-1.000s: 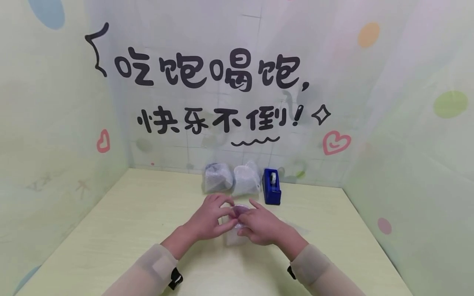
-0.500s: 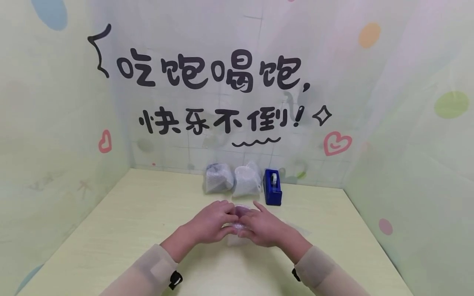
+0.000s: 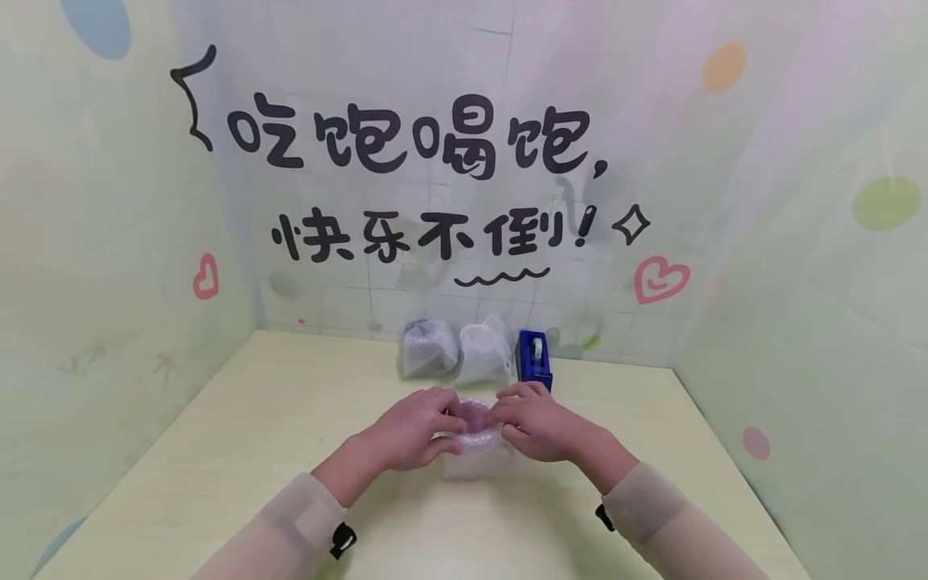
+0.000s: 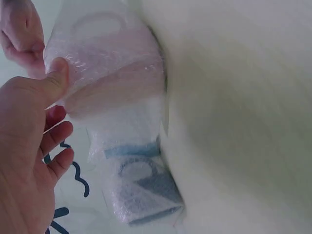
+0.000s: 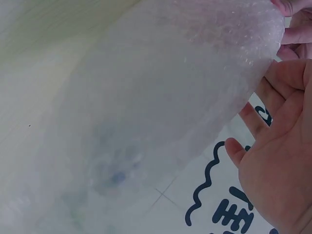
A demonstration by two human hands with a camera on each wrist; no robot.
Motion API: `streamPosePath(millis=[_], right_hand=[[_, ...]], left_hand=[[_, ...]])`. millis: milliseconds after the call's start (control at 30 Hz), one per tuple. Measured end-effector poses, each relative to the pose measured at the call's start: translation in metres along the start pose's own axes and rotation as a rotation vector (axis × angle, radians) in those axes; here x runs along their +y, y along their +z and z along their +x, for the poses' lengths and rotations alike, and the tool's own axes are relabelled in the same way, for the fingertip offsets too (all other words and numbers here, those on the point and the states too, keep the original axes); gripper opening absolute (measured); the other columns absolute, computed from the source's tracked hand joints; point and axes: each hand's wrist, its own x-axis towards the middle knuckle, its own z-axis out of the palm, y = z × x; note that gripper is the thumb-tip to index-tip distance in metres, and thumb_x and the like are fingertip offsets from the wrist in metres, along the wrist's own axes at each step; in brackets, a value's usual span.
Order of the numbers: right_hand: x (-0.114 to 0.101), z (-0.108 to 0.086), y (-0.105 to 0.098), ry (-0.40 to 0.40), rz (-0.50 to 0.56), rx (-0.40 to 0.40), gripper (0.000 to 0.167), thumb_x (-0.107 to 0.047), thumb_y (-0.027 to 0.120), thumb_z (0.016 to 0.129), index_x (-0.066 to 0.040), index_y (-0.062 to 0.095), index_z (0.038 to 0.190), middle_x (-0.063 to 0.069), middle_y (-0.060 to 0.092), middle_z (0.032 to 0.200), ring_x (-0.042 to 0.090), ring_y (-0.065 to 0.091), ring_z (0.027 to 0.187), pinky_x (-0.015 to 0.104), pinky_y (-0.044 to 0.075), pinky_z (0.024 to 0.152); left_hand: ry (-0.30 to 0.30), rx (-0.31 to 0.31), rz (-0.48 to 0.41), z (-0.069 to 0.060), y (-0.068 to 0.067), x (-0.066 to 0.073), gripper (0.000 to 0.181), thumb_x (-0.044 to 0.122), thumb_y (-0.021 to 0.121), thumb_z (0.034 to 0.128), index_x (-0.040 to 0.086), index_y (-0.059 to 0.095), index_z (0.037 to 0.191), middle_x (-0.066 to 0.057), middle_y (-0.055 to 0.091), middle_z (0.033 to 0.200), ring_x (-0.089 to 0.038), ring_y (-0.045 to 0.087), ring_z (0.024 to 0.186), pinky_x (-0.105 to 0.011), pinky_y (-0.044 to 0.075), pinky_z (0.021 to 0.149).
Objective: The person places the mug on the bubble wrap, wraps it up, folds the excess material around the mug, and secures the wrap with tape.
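A pinkish cup or mug, wrapped in clear bubble wrap (image 3: 478,462), stands between the two hands in the head view. Through the wrap (image 4: 117,63) a ring-like handle shape shows in the left wrist view. My left hand (image 3: 415,431) pinches the wrap's upper left edge, thumb outside and fingers towards the opening; its last fingers are loosely bent. On the other side my right hand (image 3: 548,423) holds the upper right edge of the wrap, which stretches out wide in the right wrist view. The round opening at the top shows pink inside.
Two bubble-wrapped bundles, one left (image 3: 429,349) and one right (image 3: 484,354), stand against the back wall. Beside them is a blue tape dispenser (image 3: 534,358), partly behind the right hand. Printed wall panels (image 3: 464,161) enclose the pale table (image 3: 239,451) on three sides.
My right hand has moved right, away from the left hand, uncovering more of the wrapped cup and its opening. The left hand's fingers have closed onto the wrap's edge and stay there.
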Motion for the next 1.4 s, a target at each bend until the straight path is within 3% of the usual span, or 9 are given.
streamPosePath(millis=[267,467,700,833,1000,1100,1267,1333,1400], right_hand=[[-0.013,0.001,-0.001,0.023,0.035,-0.08,0.051,-0.013,0.041,0.108,-0.024,0.071,0.148,-0.002,0.072,0.148,0.032,0.048,0.147,0.066,0.026,0.123],[-0.02,0.001,0.007,0.022,0.097,-0.063,0.053,-0.011,0.047,0.105,-0.016,0.064,0.156,0.001,0.066,0.156,0.033,0.046,0.148,0.066,0.025,0.124],[-0.014,-0.007,0.03,-0.067,0.05,0.087,0.047,-0.018,0.068,0.105,-0.01,0.064,0.151,0.006,0.067,0.155,0.034,0.055,0.139,0.062,0.034,0.115],[-0.009,-0.006,0.047,-0.09,0.005,0.175,0.043,-0.021,0.075,0.104,-0.01,0.068,0.145,0.005,0.07,0.15,0.031,0.058,0.133,0.056,0.039,0.11],[-0.008,0.0,0.063,-0.126,-0.021,0.3,0.033,-0.018,0.078,0.101,-0.009,0.074,0.133,0.003,0.077,0.134,0.027,0.061,0.125,0.051,0.044,0.105],[-0.008,0.002,0.068,-0.133,-0.043,0.349,0.03,-0.018,0.08,0.1,-0.01,0.076,0.128,0.001,0.079,0.128,0.025,0.061,0.123,0.051,0.045,0.104],[-0.01,0.0,0.075,-0.141,-0.191,0.45,0.043,-0.021,0.087,0.093,-0.01,0.071,0.131,0.005,0.074,0.131,0.026,0.061,0.124,0.05,0.049,0.102],[-0.013,-0.005,0.077,-0.157,-0.222,0.52,0.043,-0.02,0.09,0.088,-0.01,0.069,0.124,0.005,0.072,0.121,0.023,0.063,0.113,0.045,0.052,0.097],[-0.02,-0.013,0.074,-0.22,-0.182,0.524,0.034,-0.017,0.089,0.085,-0.012,0.07,0.113,0.001,0.071,0.109,0.016,0.065,0.101,0.036,0.054,0.091]], left_hand=[[-0.114,-0.14,0.108,0.004,-0.014,-0.015,0.029,0.023,0.087,0.0947,0.031,0.084,0.122,0.0,0.06,0.105,-0.018,0.053,0.094,-0.033,0.051,0.082],[-0.174,-0.201,0.146,0.014,-0.014,-0.018,0.04,0.015,0.083,0.0967,0.036,0.081,0.131,0.001,0.058,0.101,-0.017,0.049,0.093,-0.031,0.048,0.08],[-0.254,-0.219,0.124,0.019,-0.008,-0.017,0.05,0.006,0.079,0.0987,0.037,0.078,0.138,0.001,0.057,0.101,-0.016,0.048,0.092,-0.031,0.047,0.08],[-0.282,-0.186,-0.054,0.014,-0.005,-0.014,0.049,0.003,0.066,0.1003,0.026,0.076,0.142,-0.004,0.058,0.109,-0.02,0.051,0.098,-0.035,0.049,0.083],[-0.342,-0.153,-0.279,0.005,0.0,-0.01,0.046,0.027,0.057,0.1055,0.012,0.072,0.146,-0.015,0.061,0.146,-0.036,0.058,0.136,-0.054,0.053,0.112],[-0.338,-0.157,-0.292,0.003,0.002,-0.008,0.049,0.036,0.055,0.1099,0.007,0.07,0.148,-0.015,0.058,0.161,-0.041,0.054,0.151,-0.06,0.046,0.123],[-0.361,-0.164,-0.286,0.006,0.002,-0.003,0.051,0.035,0.056,0.1056,0.004,0.071,0.144,-0.012,0.061,0.161,-0.039,0.058,0.149,-0.058,0.049,0.122],[-0.371,-0.171,-0.281,0.008,0.001,-0.002,0.052,0.035,0.058,0.104,0.005,0.072,0.143,-0.011,0.062,0.16,-0.038,0.059,0.149,-0.057,0.05,0.121],[-0.377,-0.18,-0.273,0.009,0.0,-0.002,0.052,0.036,0.058,0.1036,0.006,0.072,0.144,-0.01,0.063,0.16,-0.037,0.059,0.149,-0.057,0.05,0.12]])
